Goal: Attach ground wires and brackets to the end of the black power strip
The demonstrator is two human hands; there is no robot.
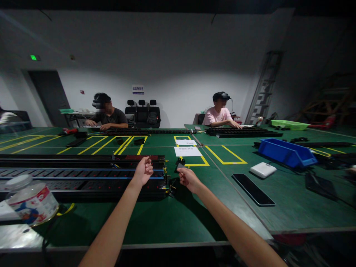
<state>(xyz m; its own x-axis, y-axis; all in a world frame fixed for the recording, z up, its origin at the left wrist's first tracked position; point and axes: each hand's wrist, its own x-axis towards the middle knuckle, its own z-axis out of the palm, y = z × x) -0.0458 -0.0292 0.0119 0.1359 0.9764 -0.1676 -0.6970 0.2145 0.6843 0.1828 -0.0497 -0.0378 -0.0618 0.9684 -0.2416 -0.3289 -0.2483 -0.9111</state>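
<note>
My left hand [144, 171] is closed, held over the right end of the long black power strips [111, 187], which lie side by side with red marks and blue edges. Whatever its curled fingers hold is too small to make out. To the right of the strips' end, my right hand [190, 179] pinches a small dark flat piece [180, 165] between thumb and finger. Just behind that piece sits a small black part [181, 161] on the green table. Loose wires and connectors [171, 188] stick out from the strips' end, between and below my hands.
A clear jar [35, 200] stands at front left. To the right are a phone [253, 190], a white box [263, 170] and a blue bin [286, 152]. Paper sheets [187, 151] lie within yellow tape lines ahead. Two people sit across the table by more black strips [241, 132].
</note>
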